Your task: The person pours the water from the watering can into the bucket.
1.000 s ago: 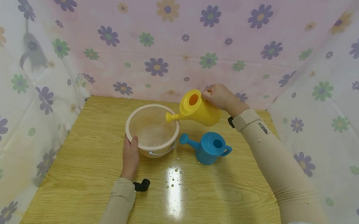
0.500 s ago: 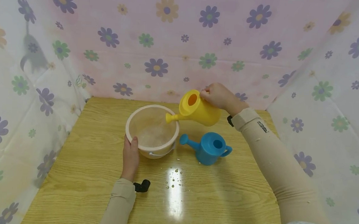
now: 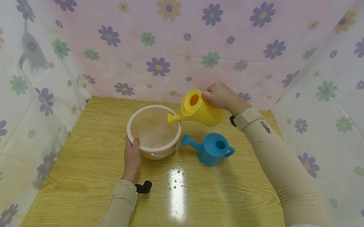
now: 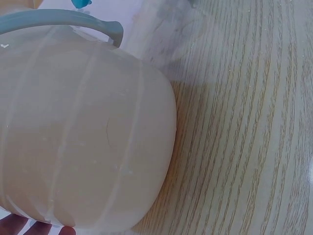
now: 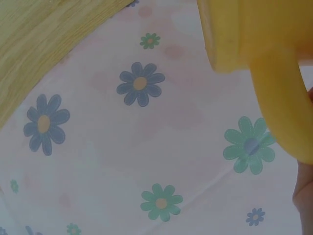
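My right hand (image 3: 221, 96) grips the handle of a yellow watering can (image 3: 209, 112), tilted with its spout over the rim of a cream bucket (image 3: 153, 150). In the right wrist view, the can's curved handle (image 5: 279, 103) meets part of my hand at the right edge. My left hand (image 3: 132, 160) holds the bucket at its near left side, thumb at the rim. Its fingertips (image 4: 39, 228) show against the bucket wall (image 4: 83, 127) in the left wrist view. Whitish, rippled liquid appears to lie in the bucket. A blue watering can (image 3: 211, 150) stands upright beside it.
Water drops (image 3: 175, 181) dot the wooden table (image 3: 81, 176) in front of the bucket. Flower-print cloth (image 3: 186, 47) rises behind the table and along both sides. The bucket's pale handle (image 4: 63, 18) hangs down its outside.
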`<state>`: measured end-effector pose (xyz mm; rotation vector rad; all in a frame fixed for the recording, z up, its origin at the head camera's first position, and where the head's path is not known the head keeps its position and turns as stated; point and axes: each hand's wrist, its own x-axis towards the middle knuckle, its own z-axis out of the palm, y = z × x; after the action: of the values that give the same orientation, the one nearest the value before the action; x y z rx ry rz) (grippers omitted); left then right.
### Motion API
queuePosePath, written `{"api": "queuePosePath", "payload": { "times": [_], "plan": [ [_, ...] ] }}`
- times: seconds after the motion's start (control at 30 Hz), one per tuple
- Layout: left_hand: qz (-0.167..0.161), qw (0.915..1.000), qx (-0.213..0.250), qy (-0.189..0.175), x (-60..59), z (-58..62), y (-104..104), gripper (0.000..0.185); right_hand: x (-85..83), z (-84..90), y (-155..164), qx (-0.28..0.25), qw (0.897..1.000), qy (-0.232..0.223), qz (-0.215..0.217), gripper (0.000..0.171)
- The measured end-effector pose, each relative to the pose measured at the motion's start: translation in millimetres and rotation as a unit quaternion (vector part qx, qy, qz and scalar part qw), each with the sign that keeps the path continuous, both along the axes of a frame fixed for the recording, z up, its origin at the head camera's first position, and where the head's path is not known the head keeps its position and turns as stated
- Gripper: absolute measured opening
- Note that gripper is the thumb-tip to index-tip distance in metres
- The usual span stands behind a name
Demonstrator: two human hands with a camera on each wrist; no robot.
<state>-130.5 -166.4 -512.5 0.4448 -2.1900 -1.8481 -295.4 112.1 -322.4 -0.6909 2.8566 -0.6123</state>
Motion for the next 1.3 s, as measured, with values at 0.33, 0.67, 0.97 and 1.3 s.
{"api": "queuePosePath", "payload": {
  "times": [0.33,0.67,0.97,1.3],
  "plan": [
    [-0.006,0.9999,0.012,-0.004,-4.2,-0.8,-2.6,0.054,-2.2,0.7,-3.9,0.009,1.000,0.008,0.004,0.038],
    [-0.006,0.9999,0.007,-0.004,-3.1,-2.3,-2.3,0.055,-1.1,2.9,-7.5,0.018,1.000,0.006,0.009,0.036],
    [-0.002,0.9999,0.011,0.000,-2.7,-6.2,0.2,0.057,-0.9,2.8,-5.0,0.018,1.000,0.011,0.009,0.036],
    [0.001,1.0000,0.006,0.002,-2.7,-2.0,-1.2,0.057,0.6,1.3,-3.9,0.005,1.000,0.018,0.012,0.038]
  ]
}}
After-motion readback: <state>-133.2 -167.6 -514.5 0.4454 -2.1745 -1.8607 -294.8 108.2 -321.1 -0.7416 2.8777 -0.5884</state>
